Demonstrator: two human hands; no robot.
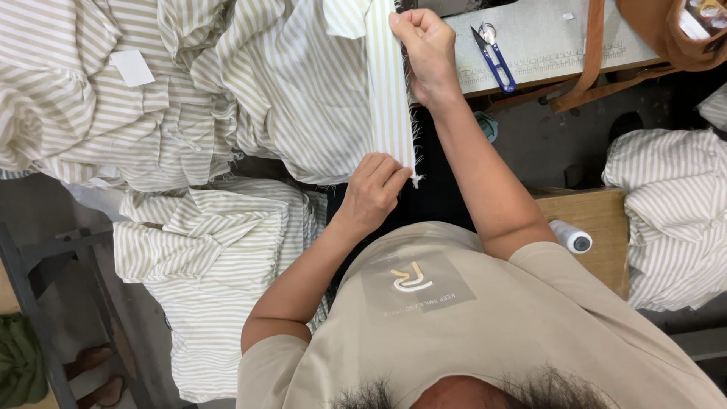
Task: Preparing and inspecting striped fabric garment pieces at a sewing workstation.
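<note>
A narrow strip of beige-and-white striped fabric (391, 98) with a frayed right edge is stretched between both my hands. My left hand (372, 191) pinches its near end, close to my chest. My right hand (425, 47) grips its far end, up by the table edge. The strip lies over a larger heap of the same striped cloth (295, 91). Blue-handled thread snips (494, 54) lie on the grey work table (545, 34), just right of my right hand.
Folded striped garment pieces (208, 257) are stacked at my left, and another pile (674, 212) sits at the right. A white thread spool (569, 236) rests on a wooden surface (598, 227). A brown bag strap (594, 53) hangs over the table.
</note>
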